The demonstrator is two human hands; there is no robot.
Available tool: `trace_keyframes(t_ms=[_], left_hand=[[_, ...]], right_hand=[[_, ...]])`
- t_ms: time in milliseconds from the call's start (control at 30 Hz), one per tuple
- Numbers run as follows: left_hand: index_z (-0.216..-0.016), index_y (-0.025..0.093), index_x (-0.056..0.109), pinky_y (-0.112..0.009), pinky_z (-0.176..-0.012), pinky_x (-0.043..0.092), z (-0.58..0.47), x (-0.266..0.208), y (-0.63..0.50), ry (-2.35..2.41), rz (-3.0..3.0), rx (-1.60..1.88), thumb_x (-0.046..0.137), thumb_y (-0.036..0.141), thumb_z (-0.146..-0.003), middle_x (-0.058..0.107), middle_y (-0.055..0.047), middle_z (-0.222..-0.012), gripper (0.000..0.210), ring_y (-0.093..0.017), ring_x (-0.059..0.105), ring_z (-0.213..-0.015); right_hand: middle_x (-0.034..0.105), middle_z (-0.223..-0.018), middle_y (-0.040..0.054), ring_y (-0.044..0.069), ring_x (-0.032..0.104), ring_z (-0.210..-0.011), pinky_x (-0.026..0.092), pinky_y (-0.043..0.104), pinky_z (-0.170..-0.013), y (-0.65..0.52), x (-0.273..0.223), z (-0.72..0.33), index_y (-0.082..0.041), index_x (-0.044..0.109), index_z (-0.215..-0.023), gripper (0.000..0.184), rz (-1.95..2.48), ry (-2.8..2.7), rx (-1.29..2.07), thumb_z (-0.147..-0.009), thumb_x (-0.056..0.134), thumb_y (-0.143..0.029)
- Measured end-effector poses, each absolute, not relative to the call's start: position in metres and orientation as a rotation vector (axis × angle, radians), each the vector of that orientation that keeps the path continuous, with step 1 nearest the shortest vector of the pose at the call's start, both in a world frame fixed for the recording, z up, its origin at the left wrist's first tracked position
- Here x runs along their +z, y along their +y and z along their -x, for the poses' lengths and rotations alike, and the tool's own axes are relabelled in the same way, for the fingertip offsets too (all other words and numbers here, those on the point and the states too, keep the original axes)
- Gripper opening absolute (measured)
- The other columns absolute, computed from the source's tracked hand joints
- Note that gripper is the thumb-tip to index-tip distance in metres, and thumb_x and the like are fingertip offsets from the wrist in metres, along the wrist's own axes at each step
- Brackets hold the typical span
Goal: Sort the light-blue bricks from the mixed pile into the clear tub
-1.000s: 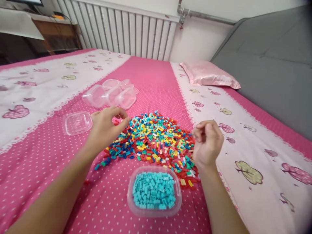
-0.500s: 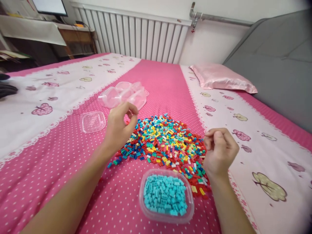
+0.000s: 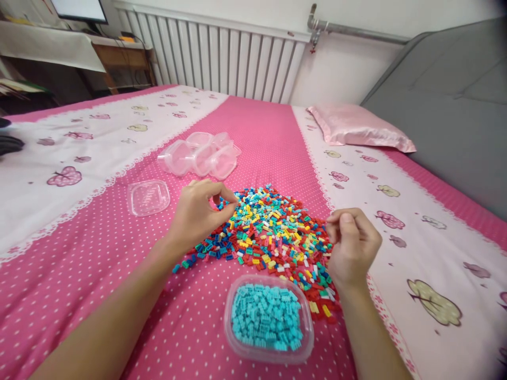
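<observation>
A wide heap of small mixed-colour building bricks (image 3: 269, 227) lies on the pink bedspread. My left hand (image 3: 204, 211) is over the heap's left side, thumb and forefinger pinched together; whatever is between the fingertips is too small to make out. At the heap's right edge, my right hand (image 3: 352, 243) is held with curled fingers and the thumb pressed on them; anything inside is hidden. In front of me, between my forearms, stands a clear plastic tub (image 3: 229, 338) holding many light-blue bricks (image 3: 267, 316).
A clear lid (image 3: 148, 198) lies left of the heap. Behind it, several clear empty tubs (image 3: 202, 155) sit clustered together. A pink pillow (image 3: 360, 126) rests at the back right by the grey headboard (image 3: 443, 100). A white radiator (image 3: 214, 53) lines the wall.
My left hand has moved right and slightly down to the bricks, its thumb and forefinger closing together. My right hand has shifted slightly left.
</observation>
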State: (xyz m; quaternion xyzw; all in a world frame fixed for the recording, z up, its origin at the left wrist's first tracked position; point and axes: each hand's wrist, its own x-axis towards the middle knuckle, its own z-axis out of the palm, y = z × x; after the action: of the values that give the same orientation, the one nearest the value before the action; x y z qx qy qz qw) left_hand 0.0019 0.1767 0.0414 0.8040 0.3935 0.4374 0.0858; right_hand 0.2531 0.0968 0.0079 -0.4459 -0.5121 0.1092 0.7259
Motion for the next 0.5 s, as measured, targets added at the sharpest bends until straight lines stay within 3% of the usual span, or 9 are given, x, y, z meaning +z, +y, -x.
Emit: trace_keyframes(t_ms=[167,500], left_hand=[[-0.075,0.019,0.066,-0.027,-0.067,0.042,-0.0022,0.0438,0.1757,1.291,-2.415,1.392,0.064,0.017,-0.076,0.061,0.004,-0.065,0.003,-0.013,0.059,-0.065],[-0.071,0.018,0.059,-0.028,-0.068,0.042,-0.0020,0.0446,0.1759,1.251,-2.483,1.334,0.058,0.016,-0.076,0.060,0.004,-0.066,0.006,-0.013,0.057,-0.066]], right_hand=[[0.045,-0.053,-0.0060,0.007,0.038,-0.044,0.027,0.021,-0.044,0.0971,0.0075,-0.2533,-0.017,0.062,-0.073,0.024,0.977,-1.129,0.240,-0.095,0.053,-0.022],[0.045,-0.054,-0.0058,0.007,0.039,-0.044,0.027,0.021,-0.043,0.0964,0.0080,-0.2528,-0.017,0.062,-0.073,0.025,1.001,-1.136,0.239,-0.095,0.053,-0.023]])
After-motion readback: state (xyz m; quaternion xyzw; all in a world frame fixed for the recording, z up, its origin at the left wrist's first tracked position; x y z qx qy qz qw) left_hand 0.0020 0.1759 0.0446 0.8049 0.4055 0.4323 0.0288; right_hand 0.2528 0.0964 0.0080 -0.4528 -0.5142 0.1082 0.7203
